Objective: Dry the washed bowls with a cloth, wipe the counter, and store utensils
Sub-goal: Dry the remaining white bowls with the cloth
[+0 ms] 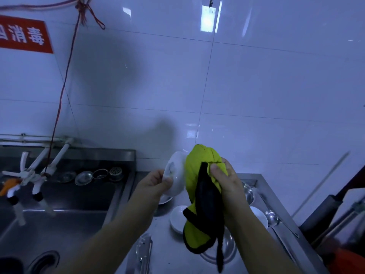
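My left hand [153, 183] holds a small white bowl [175, 173] on its side above the counter, its base turned toward me. My right hand [227, 180] grips a yellow-green cloth with black trim [199, 196] and presses it against the bowl's open side. The cloth's lower end hangs down over the counter. Below, another white bowl [176, 216] stands on the steel counter [169, 252], and a white dish [259, 215] shows right of my right arm. Metal tongs [145, 252] lie near the counter's front, and a steel ladle [272, 217] lies at the right.
A steel sink [59, 220] fills the lower left, with white taps [37, 175] over it and strainers and small lids [98, 174] on its back ledge. A round steel plate [230, 250] lies under the hanging cloth. White tiled wall stands behind; dark items crowd the right edge.
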Tool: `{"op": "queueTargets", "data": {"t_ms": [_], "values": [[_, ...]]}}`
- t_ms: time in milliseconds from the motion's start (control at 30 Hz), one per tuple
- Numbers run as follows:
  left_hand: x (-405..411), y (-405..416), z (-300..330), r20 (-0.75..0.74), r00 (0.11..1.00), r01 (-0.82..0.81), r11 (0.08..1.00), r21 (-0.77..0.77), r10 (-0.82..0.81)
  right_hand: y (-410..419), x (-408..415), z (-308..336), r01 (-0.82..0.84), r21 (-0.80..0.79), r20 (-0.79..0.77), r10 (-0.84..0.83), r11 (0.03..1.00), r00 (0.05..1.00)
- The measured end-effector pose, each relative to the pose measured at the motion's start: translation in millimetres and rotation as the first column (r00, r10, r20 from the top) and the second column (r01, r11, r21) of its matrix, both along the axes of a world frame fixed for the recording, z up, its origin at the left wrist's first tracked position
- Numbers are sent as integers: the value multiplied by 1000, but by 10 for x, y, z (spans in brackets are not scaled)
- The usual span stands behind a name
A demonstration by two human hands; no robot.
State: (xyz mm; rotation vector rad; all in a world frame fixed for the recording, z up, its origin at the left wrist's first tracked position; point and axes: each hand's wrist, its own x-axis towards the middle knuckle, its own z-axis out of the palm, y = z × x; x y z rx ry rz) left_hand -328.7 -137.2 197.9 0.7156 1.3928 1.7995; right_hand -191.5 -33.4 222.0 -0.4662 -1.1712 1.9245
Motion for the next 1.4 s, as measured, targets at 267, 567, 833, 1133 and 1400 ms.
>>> {"op": "queueTargets", "data": {"t_ms": [267,567,833,1133,1400], "values": [[158,60,-1,110,990,76,994,74,-83,147,-47,-108,136,195,280,-188,971,941],[246,120,-8,125,991,40,995,89,-51,7,-136,-169,287,674,296,-605,681,739],[258,145,10,-35,998,-59,998,17,60,-101,-149,-186,303,745,205,-636,595,744],[-126,62,146,60,997,-41,997,59,37,191,74,-137,218,438,242,-348,872,905],[-67,139,224,70,996,42,998,56,-46,-93,-127,-322,-76,995,96,-523,60,847]]}}
